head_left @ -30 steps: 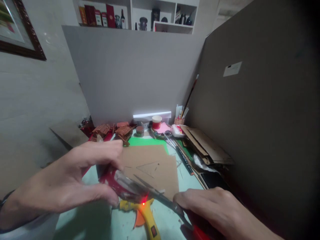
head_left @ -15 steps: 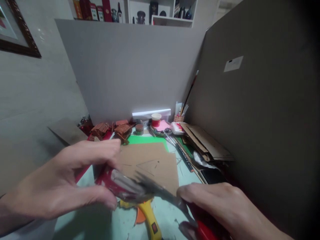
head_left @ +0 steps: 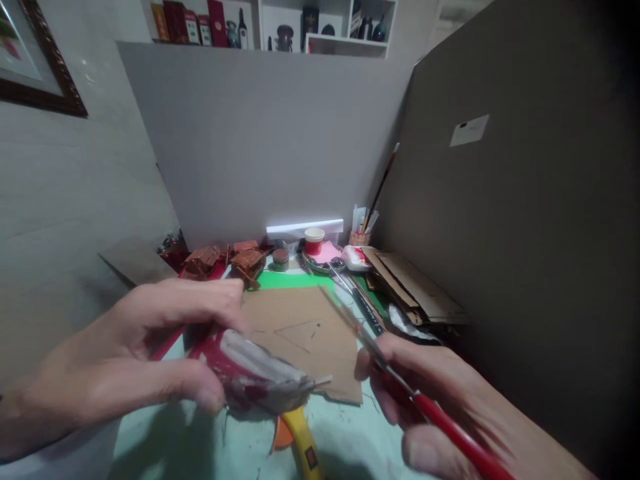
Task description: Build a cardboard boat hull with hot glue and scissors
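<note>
My left hand [head_left: 150, 353] grips a red and grey tapering piece [head_left: 260, 373] between thumb and fingers. Its surface looks rough, and a thin pale tip juts out on the right. In my right hand [head_left: 440, 400] is a red-handled metal tool [head_left: 373, 343] with a long narrow end, blurred; I cannot tell if it is pliers or scissors. It points up and left, apart from the red and grey piece. Below lies a yellow tool [head_left: 303, 440] with a dark switch, partly hidden by that piece. Behind it is a brown cardboard sheet [head_left: 295, 307] with a pencilled triangle.
Brown rough-shaped pieces [head_left: 247, 260] lie at the back left. A red and white cup [head_left: 314, 241] stands at the back near a brush holder [head_left: 360, 238]. Stacked cardboard [head_left: 415, 283] lies on the right. Grey panels [head_left: 265, 140] rise behind and to the right.
The tool in my right hand has swung up and away from the red and grey piece, to the right. My left hand stays nearly in place.
</note>
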{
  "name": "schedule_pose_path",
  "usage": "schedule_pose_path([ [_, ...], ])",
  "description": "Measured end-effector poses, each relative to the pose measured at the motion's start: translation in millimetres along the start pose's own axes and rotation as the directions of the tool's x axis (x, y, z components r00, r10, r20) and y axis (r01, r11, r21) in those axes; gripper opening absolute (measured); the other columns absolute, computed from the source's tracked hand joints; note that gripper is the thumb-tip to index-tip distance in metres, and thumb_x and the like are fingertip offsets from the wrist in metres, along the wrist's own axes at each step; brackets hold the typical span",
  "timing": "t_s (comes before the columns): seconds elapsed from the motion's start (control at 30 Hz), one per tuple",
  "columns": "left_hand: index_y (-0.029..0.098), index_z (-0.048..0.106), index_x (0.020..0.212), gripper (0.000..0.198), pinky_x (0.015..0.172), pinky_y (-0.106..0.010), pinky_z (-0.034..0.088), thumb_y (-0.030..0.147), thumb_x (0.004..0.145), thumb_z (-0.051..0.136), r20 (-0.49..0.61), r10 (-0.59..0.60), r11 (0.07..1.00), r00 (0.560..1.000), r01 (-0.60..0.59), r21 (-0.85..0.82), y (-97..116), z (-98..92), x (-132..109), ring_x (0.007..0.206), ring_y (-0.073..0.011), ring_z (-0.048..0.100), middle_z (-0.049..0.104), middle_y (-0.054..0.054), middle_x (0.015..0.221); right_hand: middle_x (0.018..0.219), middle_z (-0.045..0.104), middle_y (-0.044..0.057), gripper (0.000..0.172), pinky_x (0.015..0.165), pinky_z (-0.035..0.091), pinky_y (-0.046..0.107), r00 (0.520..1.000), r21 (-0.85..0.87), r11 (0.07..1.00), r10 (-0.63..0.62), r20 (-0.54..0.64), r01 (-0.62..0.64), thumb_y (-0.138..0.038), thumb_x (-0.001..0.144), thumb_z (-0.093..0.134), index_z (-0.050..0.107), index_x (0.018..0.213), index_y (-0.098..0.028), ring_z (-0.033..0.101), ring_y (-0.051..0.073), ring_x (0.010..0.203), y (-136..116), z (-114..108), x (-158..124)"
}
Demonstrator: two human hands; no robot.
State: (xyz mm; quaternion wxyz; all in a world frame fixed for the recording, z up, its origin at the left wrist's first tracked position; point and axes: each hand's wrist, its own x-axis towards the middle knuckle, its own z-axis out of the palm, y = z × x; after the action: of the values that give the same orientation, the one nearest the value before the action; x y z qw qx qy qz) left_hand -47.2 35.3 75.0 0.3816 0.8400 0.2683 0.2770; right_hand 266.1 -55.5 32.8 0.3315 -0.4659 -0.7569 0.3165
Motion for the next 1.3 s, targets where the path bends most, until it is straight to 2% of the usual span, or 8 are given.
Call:
schedule_pose_path([
  [0.13, 0.027, 0.080, 0.087, 0.033, 0.061, -0.025, 0.040, 0.058, 0.079, 0.076, -0.084, -0.075, 0.994, 0.994, 0.067, -0.091, 7, 6.0, 2, 0.067, -0.0159, 0.057, 0.065, 0.002, 0.073, 0.077, 0.048, -0.003, 0.038, 0.062, 0.042, 0.020, 0.976, 0.250, 0.944, 0.203, 0.077, -0.216, -0.058, 0.095, 0.062, 0.058, 0.106, -0.022, 0.042, 0.011, 0.066, 0, 4, 16],
  [0.33, 0.029, 0.081, 0.098, 0.027, 0.059, -0.020, 0.046, 0.050, 0.083, 0.073, -0.155, -0.074, 0.968, 0.985, 0.034, -0.248, 3, 12.7, 6, 0.073, -0.0168, 0.065, 0.075, 0.001, 0.085, 0.077, 0.046, -0.004, 0.044, 0.055, 0.039, 0.020, 0.976, 0.393, 0.894, 0.193, 0.097, -0.216, -0.061, 0.093, 0.063, 0.051, 0.109, -0.021, 0.043, 0.009, 0.060, 17, 17, 31],
  [0.47, 0.029, 0.082, 0.099, 0.028, 0.062, -0.018, 0.049, 0.050, 0.081, 0.076, -0.191, -0.113, 0.945, 0.975, 0.046, -0.323, 3, 13.9, 8, 0.075, -0.0162, 0.067, 0.078, 0.001, 0.087, 0.086, 0.058, 0.001, 0.032, 0.069, 0.048, 0.024, 0.985, 0.042, 0.984, 0.173, 0.024, -0.174, -0.052, 0.095, 0.058, 0.056, 0.106, -0.022, 0.059, 0.016, 0.078, 25, 24, 38],
  [0.53, 0.029, 0.083, 0.101, 0.029, 0.068, -0.019, 0.051, 0.051, 0.082, 0.075, -0.226, -0.118, 0.941, 0.967, 0.036, -0.337, 5, 14.9, 8, 0.081, -0.0182, 0.070, 0.081, 0.000, 0.093, 0.097, 0.064, 0.004, 0.026, 0.075, 0.050, 0.029, 0.987, -0.265, 0.952, 0.162, 0.014, -0.152, -0.043, 0.097, 0.052, 0.057, 0.110, -0.021, 0.063, 0.019, 0.086, 32, 28, 41],
  [0.63, 0.032, 0.083, 0.102, 0.023, 0.071, -0.019, 0.052, 0.046, 0.088, 0.071, -0.285, -0.036, 0.954, 0.958, -0.052, -0.295, 6, 16.8, 7, 0.086, -0.0175, 0.073, 0.083, 0.001, 0.096, 0.100, 0.063, 0.009, 0.024, 0.075, 0.049, 0.035, 0.977, -0.439, 0.881, 0.211, 0.030, -0.176, -0.032, 0.093, 0.054, 0.057, 0.111, -0.017, 0.064, 0.024, 0.086, 49, 34, 47],
  [0.77, 0.033, 0.083, 0.101, 0.023, 0.072, -0.018, 0.052, 0.046, 0.091, 0.067, -0.319, 0.027, 0.959, 0.948, -0.114, -0.259, 8, 17.3, 4, 0.086, -0.0157, 0.074, 0.084, 0.003, 0.096, 0.109, 0.063, 0.014, 0.029, 0.086, 0.051, 0.042, 0.957, -0.569, 0.791, 0.289, 0.021, -0.226, -0.021, 0.095, 0.055, 0.057, 0.122, -0.012, 0.064, 0.028, 0.099, 72, 39, 57],
  [1.1, 0.023, 0.080, 0.110, 0.042, 0.073, -0.020, 0.055, 0.056, 0.090, 0.065, -0.220, -0.083, 0.887, 0.972, -0.029, -0.460, 6, 18.7, 4, 0.087, -0.0202, 0.076, 0.083, -0.005, 0.097, 0.114, 0.065, 0.007, 0.021, 0.097, 0.053, 0.047, 0.945, -0.742, 0.644, 0.324, 0.044, -0.186, -0.016, 0.094, 0.067, 0.064, 0.115, -0.014, 0.063, 0.024, 0.108, 87, 56, 59],
  [1.3, 0.024, 0.081, 0.109, 0.038, 0.072, -0.018, 0.055, 0.054, 0.090, 0.066, -0.245, -0.074, 0.845, 0.967, -0.070, -0.530, 6, 22.7, 12, 0.088, -0.0187, 0.075, 0.083, -0.005, 0.098, 0.115, 0.065, 0.017, 0.023, 0.095, 0.051, 0.049, 0.991, -0.568, 0.819, 0.126, 0.037, -0.083, -0.013, 0.095, 0.052, 0.067, 0.113, -0.013, 0.062, 0.031, 0.108, 59, 39, 65],
])
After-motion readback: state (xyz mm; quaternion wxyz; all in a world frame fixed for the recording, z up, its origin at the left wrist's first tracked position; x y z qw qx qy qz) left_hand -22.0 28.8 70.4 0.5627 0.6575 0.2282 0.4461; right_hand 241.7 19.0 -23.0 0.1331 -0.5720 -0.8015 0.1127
